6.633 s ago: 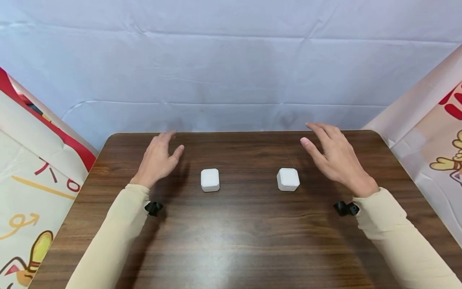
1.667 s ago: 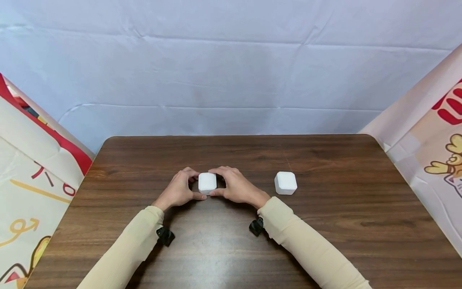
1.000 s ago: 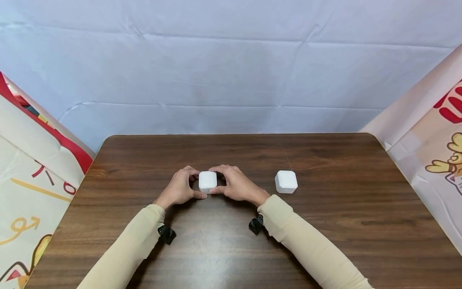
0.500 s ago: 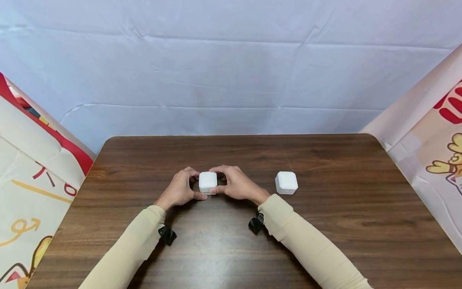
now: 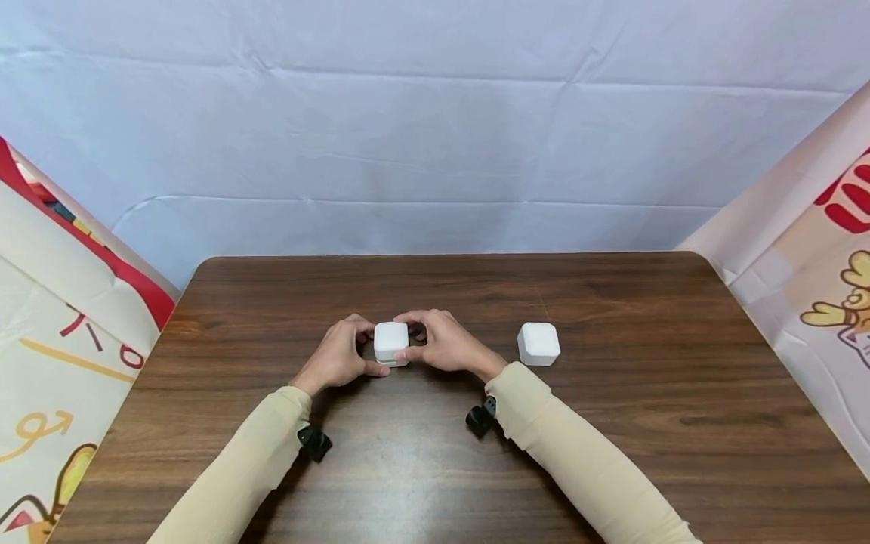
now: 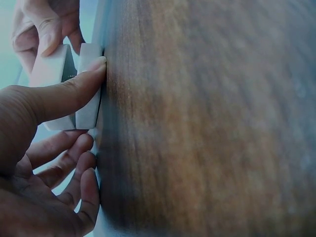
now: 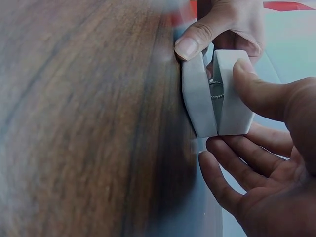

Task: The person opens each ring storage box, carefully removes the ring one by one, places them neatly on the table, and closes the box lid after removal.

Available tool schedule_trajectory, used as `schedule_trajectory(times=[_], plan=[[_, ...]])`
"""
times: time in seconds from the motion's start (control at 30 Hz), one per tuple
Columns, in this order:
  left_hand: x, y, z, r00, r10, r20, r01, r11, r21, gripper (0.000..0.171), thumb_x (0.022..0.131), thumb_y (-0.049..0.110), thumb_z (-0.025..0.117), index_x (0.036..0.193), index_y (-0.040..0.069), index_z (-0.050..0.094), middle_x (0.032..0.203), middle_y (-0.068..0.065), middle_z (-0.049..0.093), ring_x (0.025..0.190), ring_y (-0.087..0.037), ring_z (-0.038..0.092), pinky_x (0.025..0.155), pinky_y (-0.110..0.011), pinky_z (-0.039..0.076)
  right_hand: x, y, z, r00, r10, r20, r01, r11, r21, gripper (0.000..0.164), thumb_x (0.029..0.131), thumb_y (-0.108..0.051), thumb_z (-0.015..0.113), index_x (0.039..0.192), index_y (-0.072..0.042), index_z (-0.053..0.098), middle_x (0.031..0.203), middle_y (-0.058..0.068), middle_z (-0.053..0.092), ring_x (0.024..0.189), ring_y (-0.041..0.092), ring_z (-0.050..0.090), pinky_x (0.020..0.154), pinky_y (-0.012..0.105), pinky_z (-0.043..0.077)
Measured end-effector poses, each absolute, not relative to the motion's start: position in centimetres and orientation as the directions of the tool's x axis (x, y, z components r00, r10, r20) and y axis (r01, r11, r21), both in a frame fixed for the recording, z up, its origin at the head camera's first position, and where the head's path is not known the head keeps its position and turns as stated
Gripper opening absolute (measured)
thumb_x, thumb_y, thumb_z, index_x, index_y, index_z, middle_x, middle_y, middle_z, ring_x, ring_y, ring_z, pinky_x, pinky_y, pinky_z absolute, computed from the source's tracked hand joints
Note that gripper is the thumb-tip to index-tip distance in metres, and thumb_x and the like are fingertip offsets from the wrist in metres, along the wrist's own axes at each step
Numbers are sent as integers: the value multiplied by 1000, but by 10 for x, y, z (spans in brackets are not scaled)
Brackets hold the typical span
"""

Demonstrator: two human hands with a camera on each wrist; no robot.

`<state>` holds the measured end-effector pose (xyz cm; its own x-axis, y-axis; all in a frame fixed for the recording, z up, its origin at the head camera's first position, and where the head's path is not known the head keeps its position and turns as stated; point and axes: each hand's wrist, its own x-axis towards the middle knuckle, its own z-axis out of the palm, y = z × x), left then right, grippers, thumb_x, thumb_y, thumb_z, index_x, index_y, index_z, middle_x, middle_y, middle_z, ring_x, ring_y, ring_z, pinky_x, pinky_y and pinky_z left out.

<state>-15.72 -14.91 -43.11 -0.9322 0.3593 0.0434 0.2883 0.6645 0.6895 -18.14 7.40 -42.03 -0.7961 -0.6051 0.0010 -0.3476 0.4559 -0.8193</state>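
Observation:
A white ring box [image 5: 390, 341] stands on the table, left of centre. My left hand [image 5: 337, 357] grips its base [image 7: 197, 96] low down, thumb on the front. My right hand [image 5: 445, 344] pinches the lid [image 7: 236, 101] between thumb and fingers. The lid is tilted up from the base, leaving a wedge-shaped gap. Through this gap, in the right wrist view, part of a silver ring [image 7: 217, 97] shows. In the left wrist view the dark gap lies between the lid and the base [image 6: 88, 111]. A second white box [image 5: 539, 344], closed, stands to the right, untouched.
The dark wooden table [image 5: 612, 423] ends at a far edge with rounded corners. Behind it hangs a pale cloth [image 5: 435, 136]. Printed sheets with cartoon drawings [image 5: 75, 363] hang at both sides. Each wrist carries a small black camera [image 5: 315, 443].
From apart above the table, both hands came to the left ring box and took hold of it. Over the last second its lid has lifted slightly from the base. The right box stayed put.

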Motion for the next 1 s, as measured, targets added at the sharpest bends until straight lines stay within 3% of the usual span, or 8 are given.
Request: schedule_trajectory(times=[0.47,1.0], plan=[[-158,-150,-431,-932,360,47,292,663,689,51,67,19,98,107,1,73,102,-7,64,92,-26,60,84,-43,50,-186,74,-418,-792,-609,-48,-284,437,-853,50,88,-9,81,132,0,62,113,8,70,104,19,67,84,28,55],[-158,-150,-431,-932,359,46,290,666,688,48,67,19,98,105,3,73,100,-6,63,92,-25,59,83,-41,49,-193,75,-418,-763,-644,-51,-240,357,-903,44,89,-5,79,129,4,63,112,12,68,103,21,66,85,28,56]])
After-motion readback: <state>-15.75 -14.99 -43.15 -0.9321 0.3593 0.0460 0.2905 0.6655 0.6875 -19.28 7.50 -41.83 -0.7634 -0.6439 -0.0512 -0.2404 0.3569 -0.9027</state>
